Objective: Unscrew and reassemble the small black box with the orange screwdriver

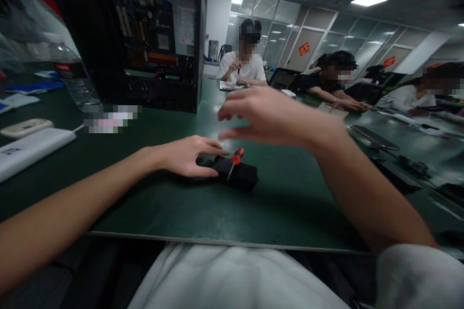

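Observation:
My left hand [188, 155] rests on the dark green table [174, 207], fingers laid over the near end of a black block-shaped device [237, 176]. A small screwdriver with a red-orange handle [236, 158] lies on top of that device. My right hand [270, 117] hovers above and behind it, blurred by motion, fingers spread and holding nothing.
An open black computer case [145, 43] stands at the back left, with a clear water bottle [70, 75] beside it. White flat devices [31, 147] lie at the left. Three other people sit along the table's far right with laptops and tools.

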`<state>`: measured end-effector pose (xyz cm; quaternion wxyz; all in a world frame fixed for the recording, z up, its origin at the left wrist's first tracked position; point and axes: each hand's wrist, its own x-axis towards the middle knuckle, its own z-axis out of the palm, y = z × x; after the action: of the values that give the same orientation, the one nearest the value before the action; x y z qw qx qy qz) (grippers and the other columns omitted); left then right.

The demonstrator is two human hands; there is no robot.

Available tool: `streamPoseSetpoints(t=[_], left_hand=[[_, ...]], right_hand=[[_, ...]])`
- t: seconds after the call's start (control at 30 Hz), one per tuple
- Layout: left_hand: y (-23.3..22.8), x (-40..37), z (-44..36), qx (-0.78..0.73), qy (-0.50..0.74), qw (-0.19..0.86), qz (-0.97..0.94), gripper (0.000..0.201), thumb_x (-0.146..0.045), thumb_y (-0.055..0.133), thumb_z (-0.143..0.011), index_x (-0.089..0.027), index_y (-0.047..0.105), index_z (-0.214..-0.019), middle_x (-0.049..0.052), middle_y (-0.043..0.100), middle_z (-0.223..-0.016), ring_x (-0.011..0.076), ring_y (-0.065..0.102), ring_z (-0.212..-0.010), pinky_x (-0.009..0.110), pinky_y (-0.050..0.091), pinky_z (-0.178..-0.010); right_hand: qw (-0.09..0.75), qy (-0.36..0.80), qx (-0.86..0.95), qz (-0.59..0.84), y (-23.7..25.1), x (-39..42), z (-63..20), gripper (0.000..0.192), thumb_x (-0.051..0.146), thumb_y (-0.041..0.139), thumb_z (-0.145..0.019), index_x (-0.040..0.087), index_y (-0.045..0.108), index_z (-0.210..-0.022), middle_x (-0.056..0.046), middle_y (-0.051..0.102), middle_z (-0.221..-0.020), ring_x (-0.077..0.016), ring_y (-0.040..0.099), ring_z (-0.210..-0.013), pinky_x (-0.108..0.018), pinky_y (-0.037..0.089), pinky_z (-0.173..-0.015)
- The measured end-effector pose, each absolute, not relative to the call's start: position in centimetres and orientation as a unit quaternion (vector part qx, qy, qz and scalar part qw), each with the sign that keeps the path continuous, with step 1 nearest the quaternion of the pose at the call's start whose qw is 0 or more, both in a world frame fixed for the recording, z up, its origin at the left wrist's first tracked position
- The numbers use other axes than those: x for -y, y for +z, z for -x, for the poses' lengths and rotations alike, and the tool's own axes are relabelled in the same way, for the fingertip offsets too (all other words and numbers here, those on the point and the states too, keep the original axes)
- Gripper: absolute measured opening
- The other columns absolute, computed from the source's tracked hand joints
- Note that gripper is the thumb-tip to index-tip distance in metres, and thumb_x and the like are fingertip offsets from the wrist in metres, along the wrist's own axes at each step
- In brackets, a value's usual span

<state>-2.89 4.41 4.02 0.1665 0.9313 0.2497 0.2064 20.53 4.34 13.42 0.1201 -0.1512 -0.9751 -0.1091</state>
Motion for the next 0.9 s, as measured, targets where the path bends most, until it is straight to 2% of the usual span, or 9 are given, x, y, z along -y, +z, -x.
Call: streamPoseSetpoints(t=[0.07,0.13,0.2,0.3,0.4,0.47,0.6,0.7,0.9], left_hand=[[3.3,-3.9,3.3,-0.241,0.193,0.174,-0.935,0.048,-0.033,0.072,-0.087,-0.02,0.065,-0.133,0.012,0.066,-0.134,0.0292,0.063,-0.122,0.035,0.049,-0.104],[2.7,-3.1,3.5,-0.268,0.206,0.167,-0.926,0.053,-0.034,0.071,-0.088,-0.018,0.06,-0.137,0.013,0.066,-0.134,0.0292,0.063,-0.122,0.038,0.049,-0.105],[2.6,-2.0,3.5,-0.301,0.246,0.131,-0.912,0.063,-0.03,0.067,-0.089,-0.017,0.048,-0.148,0.014,0.058,-0.143,0.0291,0.058,-0.129,0.04,0.044,-0.112],[3.8,-0.1,3.4,-0.35,0.301,0.057,-0.885,0.065,-0.027,0.062,-0.092,-0.02,0.041,-0.153,0.013,0.048,-0.153,0.0314,0.046,-0.14,0.045,0.036,-0.12],[5.2,0.8,3.8,-0.363,0.319,0.031,-0.875,0.058,-0.029,0.062,-0.092,-0.023,0.047,-0.147,0.011,0.051,-0.149,0.0317,0.05,-0.137,0.046,0.039,-0.118],[5.5,0.3,4.1,-0.375,0.314,0.029,-0.872,0.057,-0.031,0.063,-0.092,-0.021,0.048,-0.146,0.012,0.05,-0.15,0.0315,0.05,-0.136,0.046,0.041,-0.116],[4.9,-1.6,3.7,-0.344,0.253,0.113,-0.897,0.056,-0.035,0.065,-0.093,-0.02,0.05,-0.145,0.012,0.055,-0.146,0.0286,0.055,-0.131,0.042,0.045,-0.112],[3.9,-2.4,2.3,-0.283,0.218,0.174,-0.918,0.059,-0.038,0.07,-0.09,-0.019,0.052,-0.142,0.012,0.059,-0.141,0.0271,0.058,-0.128,0.039,0.044,-0.11],[2.3,-2.8,0.1,-0.254,0.22,0.242,-0.91,0.041,-0.037,0.075,-0.085,-0.017,0.068,-0.121,0.008,0.071,-0.112,0.0216,0.068,-0.099,0.03,0.049,-0.088]], right_hand=[[0.128,-0.123,0.975,0.133,9.7,-2.9,-20.9,0.043,0.053,0.06,-0.093,0.026,0.07,-0.125,-0.014,0.065,-0.135,-0.0305,0.055,-0.129,-0.046,0.043,-0.105],[0.108,-0.109,0.979,0.131,5.9,-1.6,-21.6,0.06,0.059,0.06,-0.091,0.025,0.06,-0.14,-0.016,0.048,-0.154,-0.0355,0.039,-0.146,-0.057,0.035,-0.115],[0.106,-0.095,0.979,0.15,3.4,-0.6,-22.8,0.058,0.051,0.059,-0.094,0.027,0.054,-0.147,-0.013,0.036,-0.163,-0.0346,0.026,-0.153,-0.06,0.026,-0.121],[0.135,-0.07,0.974,0.168,3.1,-0.1,-25.0,0.054,0.034,0.054,-0.098,0.029,0.047,-0.151,-0.01,0.029,-0.166,-0.028,0.021,-0.156,-0.055,0.025,-0.125],[0.197,-0.031,0.965,0.172,5.2,-1.7,-27.1,0.055,0.043,0.06,-0.096,0.025,0.052,-0.147,-0.014,0.037,-0.162,-0.0294,0.031,-0.152,-0.053,0.032,-0.122],[0.221,0.024,0.962,0.161,6.3,-3.7,-28.0,0.055,0.048,0.061,-0.095,0.024,0.055,-0.144,-0.015,0.049,-0.153,-0.0283,0.045,-0.143,-0.048,0.041,-0.116],[0.202,0.146,0.953,0.172,5.5,-6.9,-28.0,0.035,0.041,0.053,-0.101,0.019,0.068,-0.123,-0.012,0.068,-0.128,-0.02,0.065,-0.118,-0.033,0.052,-0.1],[0.179,0.194,0.945,0.194,3.9,-7.6,-27.4,0.035,0.039,0.046,-0.104,0.017,0.071,-0.113,-0.011,0.072,-0.115,-0.0182,0.068,-0.106,-0.031,0.053,-0.094],[0.14,0.166,0.945,0.243,2.6,-7.2,-27.4,0.041,0.042,0.052,-0.101,0.017,0.065,-0.13,-0.015,0.063,-0.132,-0.0229,0.062,-0.12,-0.037,0.05,-0.103]])
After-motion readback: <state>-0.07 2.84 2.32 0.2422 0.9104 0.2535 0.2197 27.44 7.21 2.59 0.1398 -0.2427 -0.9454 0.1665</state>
